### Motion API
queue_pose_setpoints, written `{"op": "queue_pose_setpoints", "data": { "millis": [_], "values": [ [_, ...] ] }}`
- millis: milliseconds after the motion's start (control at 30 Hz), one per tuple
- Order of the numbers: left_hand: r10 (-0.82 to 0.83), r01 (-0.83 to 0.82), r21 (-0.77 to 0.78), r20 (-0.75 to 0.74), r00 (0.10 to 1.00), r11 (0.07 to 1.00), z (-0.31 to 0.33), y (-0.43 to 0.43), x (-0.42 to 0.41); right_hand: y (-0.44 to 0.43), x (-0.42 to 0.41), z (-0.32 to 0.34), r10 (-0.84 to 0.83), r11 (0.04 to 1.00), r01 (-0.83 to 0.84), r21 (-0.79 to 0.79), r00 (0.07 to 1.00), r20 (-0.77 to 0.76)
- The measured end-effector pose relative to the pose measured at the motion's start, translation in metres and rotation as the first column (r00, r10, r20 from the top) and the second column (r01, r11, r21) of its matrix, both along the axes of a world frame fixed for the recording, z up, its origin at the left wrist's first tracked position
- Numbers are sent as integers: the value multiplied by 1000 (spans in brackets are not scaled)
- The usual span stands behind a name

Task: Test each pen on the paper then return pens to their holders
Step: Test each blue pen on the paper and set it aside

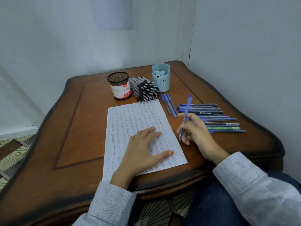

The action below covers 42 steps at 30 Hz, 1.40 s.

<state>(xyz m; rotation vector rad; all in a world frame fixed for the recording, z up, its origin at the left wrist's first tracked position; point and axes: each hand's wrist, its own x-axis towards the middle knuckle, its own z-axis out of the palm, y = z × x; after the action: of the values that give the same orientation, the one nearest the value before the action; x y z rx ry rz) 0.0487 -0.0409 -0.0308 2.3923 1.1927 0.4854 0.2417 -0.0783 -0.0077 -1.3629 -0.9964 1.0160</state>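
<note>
The right hand [194,129] pinches a blue pen [185,116], its long axis running steeply up and away, just right of the paper [130,118] that the flat, spread left hand [143,149] presses down, so the paper lies leftward
</note>
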Motion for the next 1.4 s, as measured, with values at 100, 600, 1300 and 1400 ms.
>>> {"op": "queue_pose_setpoints", "data": {
  "millis": [100, 600, 1300, 1400],
  "values": [
    [11, -11, 0, 12, 1000, 1000, -2, 2, 0, 21, 12, 7, -75, 997, 81, -3, 941, 330],
    [-2, 2, 18, -18, 1000, 1000, -6, 5, -2, 114, 22, 14, -72, 984, 167, -65, 702, 709],
    [9, -11, -38, -37, 999, 999, -2, 3, -1, 102, 94, 11, 52, 982, 147, -116, 381, 923],
    [7, -8, -27, -21, 1000, 1000, -3, 4, -1, 98, 88, 15, -16, 997, 80, -17, 396, 918]
  ]
}}
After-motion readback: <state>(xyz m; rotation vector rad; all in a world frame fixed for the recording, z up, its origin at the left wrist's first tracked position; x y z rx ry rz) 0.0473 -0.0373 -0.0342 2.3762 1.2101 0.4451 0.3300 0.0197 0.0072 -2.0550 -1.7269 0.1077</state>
